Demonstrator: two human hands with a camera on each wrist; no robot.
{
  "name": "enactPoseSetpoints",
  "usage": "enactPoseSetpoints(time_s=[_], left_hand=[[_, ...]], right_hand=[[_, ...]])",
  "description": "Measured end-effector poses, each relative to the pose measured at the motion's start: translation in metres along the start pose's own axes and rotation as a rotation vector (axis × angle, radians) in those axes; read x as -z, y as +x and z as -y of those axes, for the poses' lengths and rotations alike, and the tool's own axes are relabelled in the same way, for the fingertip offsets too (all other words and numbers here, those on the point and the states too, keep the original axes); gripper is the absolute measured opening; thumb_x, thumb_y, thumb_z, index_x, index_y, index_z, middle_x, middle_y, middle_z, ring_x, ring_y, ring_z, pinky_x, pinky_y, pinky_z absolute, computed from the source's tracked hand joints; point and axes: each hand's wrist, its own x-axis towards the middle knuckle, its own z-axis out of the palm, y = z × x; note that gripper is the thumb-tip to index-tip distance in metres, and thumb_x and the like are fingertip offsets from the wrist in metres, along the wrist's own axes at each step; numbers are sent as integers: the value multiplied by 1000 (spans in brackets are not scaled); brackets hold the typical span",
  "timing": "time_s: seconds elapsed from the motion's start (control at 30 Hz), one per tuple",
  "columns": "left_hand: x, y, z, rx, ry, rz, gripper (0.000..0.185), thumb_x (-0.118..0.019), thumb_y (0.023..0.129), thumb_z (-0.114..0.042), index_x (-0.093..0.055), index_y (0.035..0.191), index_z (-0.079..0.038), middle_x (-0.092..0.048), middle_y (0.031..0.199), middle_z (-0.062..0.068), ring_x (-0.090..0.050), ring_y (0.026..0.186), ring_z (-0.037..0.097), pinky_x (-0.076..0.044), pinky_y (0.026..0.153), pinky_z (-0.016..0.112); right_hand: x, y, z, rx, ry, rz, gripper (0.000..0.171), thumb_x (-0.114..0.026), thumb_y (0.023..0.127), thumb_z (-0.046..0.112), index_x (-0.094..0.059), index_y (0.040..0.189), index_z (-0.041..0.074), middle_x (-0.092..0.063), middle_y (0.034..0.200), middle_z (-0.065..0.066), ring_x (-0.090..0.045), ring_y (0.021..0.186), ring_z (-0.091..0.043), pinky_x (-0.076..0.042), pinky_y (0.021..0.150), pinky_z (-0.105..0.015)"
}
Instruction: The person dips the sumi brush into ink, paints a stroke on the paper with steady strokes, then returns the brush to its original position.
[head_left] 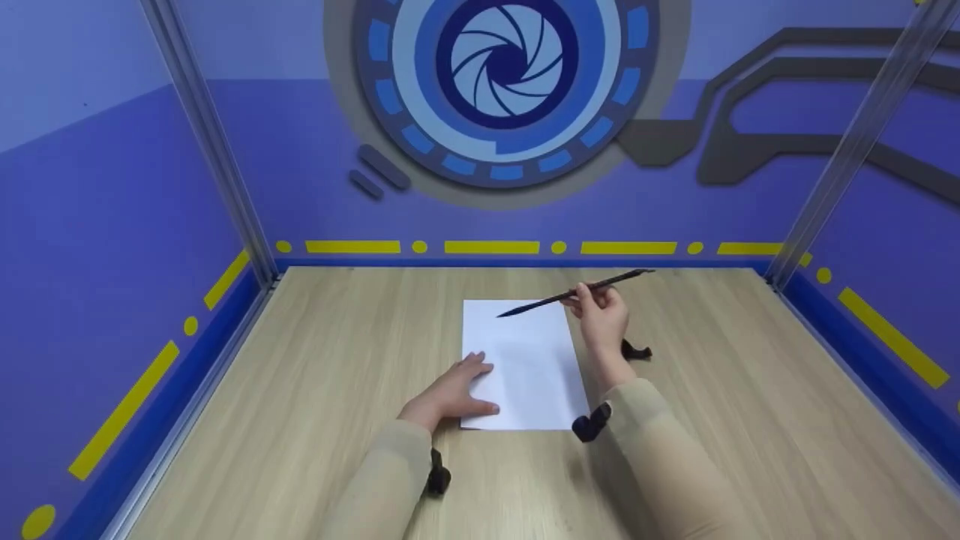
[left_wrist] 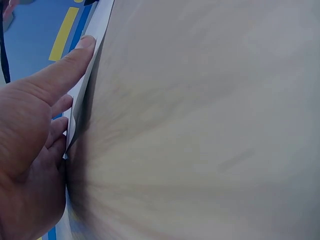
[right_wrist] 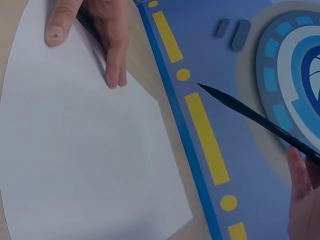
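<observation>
A white sheet of paper (head_left: 525,375) lies on the wooden table in front of me. My left hand (head_left: 454,390) rests on its left edge, thumb and fingers spread and fairly straight; the left wrist view shows the thumb (left_wrist: 75,65) on top and the paper's edge (left_wrist: 102,22) slightly raised. Above the sheet's far right corner, my right hand (head_left: 602,322) pinches a slim black ink brush (head_left: 536,304) near mid-shaft. The brush slants, its pointed tip down to the left over the paper. In the right wrist view the dark brush tip (right_wrist: 212,92) is apart from the sheet.
Wood-grain table top (head_left: 330,360) surrounds the paper. Blue printed walls (head_left: 300,165) with yellow dashes and metal corner posts (head_left: 217,142) enclose the table at the back and sides. Black wrist-camera mounts (head_left: 590,424) sit at both sleeves.
</observation>
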Motion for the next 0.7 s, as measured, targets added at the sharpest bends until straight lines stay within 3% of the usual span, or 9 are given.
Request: enactPoseSetpoints(time_s=[0.27, 0.7], left_hand=[[-1, 1, 0, 15, 15, -1, 82, -83, 86, -38, -47, 154, -12, -27, 172, 7, -17, 162, 31, -20, 131, 52], [-1, 1, 0, -4, 19, 1, 81, -83, 86, -38, -48, 154, -10, -28, 171, 9, -17, 162, 30, -20, 131, 51]], right_hand=[[-20, -4, -16, 33, -22, 21, 12, -64, 100, 5, -64, 107, -6, -75, 90, -9, -74, 67, -7, -61, 65, -17], [-33, -10, -35, 36, -139, 52, 12, -65, 100, 4, -65, 107, -6, -74, 100, -20, -76, 70, -10, -63, 70, -21]])
